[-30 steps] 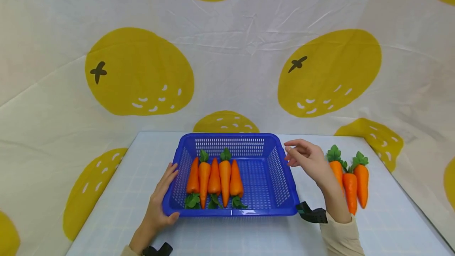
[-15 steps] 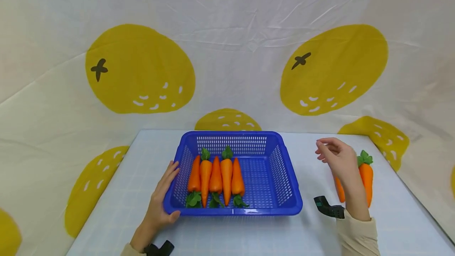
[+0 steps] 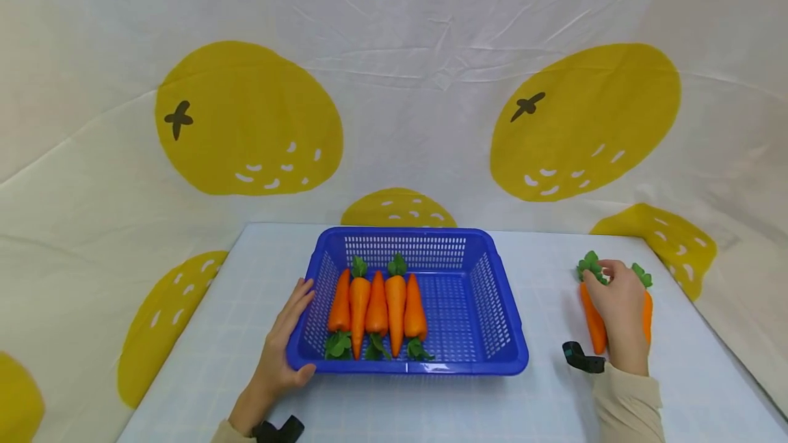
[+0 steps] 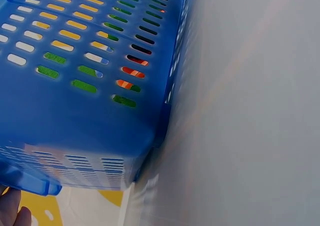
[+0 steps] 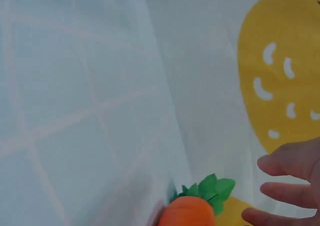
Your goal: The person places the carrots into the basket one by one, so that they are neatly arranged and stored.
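Observation:
A blue plastic basket [image 3: 497, 364] holds several orange carrots [image 3: 377, 303] lying side by side in its left half, tops alternating near and far. My left hand [image 3: 275, 354] rests on the basket's left side, fingers fairly straight along the rim and thumb at the near left corner; fingertips [image 4: 9, 206] also show by the rim in the left wrist view. On the right, my right hand [image 3: 618, 303] is over loose carrots [image 3: 593, 320], partly hiding them. In the right wrist view its spread fingers [image 5: 290, 191] are apart from the nearest carrot [image 5: 187, 213] and its green leaves.
A pale checked cloth covers the table [image 3: 394, 409]. Behind it hangs a white curtain [image 3: 418, 122] printed with big yellow fruit. Another loose carrot [image 3: 648, 313] shows just right of the right hand.
My right hand has moved right, from the basket's right side to the loose carrots, and lowered over them. The left hand and the basketed carrots keep their places.

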{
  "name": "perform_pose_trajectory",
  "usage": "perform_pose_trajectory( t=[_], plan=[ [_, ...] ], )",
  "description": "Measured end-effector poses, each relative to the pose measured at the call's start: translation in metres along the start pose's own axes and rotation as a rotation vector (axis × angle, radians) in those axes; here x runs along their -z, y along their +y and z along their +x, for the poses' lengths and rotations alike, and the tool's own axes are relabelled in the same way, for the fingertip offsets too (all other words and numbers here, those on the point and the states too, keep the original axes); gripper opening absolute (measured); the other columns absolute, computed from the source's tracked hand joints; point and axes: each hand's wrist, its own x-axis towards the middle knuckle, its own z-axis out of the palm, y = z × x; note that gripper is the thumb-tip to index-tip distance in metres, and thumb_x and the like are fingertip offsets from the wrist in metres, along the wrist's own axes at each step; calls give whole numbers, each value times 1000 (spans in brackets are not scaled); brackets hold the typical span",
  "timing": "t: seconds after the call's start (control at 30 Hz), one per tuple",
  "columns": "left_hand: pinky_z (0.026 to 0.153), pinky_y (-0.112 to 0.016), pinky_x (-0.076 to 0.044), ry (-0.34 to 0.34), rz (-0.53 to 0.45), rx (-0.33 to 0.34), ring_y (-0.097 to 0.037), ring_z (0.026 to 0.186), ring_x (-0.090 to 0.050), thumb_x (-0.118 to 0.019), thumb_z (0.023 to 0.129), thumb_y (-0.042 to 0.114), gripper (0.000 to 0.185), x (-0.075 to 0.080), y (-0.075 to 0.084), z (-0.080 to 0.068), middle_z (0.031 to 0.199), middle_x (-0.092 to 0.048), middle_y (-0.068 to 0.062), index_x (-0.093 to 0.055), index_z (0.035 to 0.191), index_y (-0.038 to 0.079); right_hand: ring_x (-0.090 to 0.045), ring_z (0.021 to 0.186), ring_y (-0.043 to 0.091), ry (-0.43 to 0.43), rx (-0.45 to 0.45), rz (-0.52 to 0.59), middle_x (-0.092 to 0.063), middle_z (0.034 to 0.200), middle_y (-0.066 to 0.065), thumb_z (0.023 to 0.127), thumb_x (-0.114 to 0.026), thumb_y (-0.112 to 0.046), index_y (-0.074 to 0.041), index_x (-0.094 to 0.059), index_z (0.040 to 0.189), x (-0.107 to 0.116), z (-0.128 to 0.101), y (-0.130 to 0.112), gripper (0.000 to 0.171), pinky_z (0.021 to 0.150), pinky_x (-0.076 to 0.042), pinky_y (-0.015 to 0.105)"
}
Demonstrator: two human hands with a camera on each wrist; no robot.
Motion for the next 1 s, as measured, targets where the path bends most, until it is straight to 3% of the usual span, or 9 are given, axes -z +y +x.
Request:
perform_pose_trajectory(
  t=[0.3,0.53,0.73,1.0],
  plan=[
    [119,-28,-18,-5,0,5,-45,146,-22,-58,86,63,95,0,1,1,153,-35,-28,-41,143,-11,-40,112,53,-41,-39,-110,-46,125,40,91,-54,-17,14,-48,129,-16,5,18,50,97,-32,67],
    [118,-27,-18,-12,2,21,-44,146,-22,-59,85,62,95,-1,2,0,153,-35,-27,-41,145,-9,-39,109,54,-84,-106,-117,-42,128,40,92,-55,-19,10,-44,135,-21,7,21,53,96,-32,69],
    [118,-27,-19,-13,7,20,-44,146,-22,-60,85,61,94,-1,1,0,154,-35,-26,-41,145,-8,-43,102,52,-86,-90,-124,-46,123,40,91,-55,-20,9,-46,134,-25,6,25,53,93,-34,65],
    [119,-29,-19,1,5,-9,-46,145,-23,-57,86,64,96,-1,0,0,152,-36,-29,-42,143,-11,-41,106,52,-81,-102,-97,-46,127,39,92,-56,-21,8,-47,135,-26,6,23,53,94,-36,64]
  ],
)
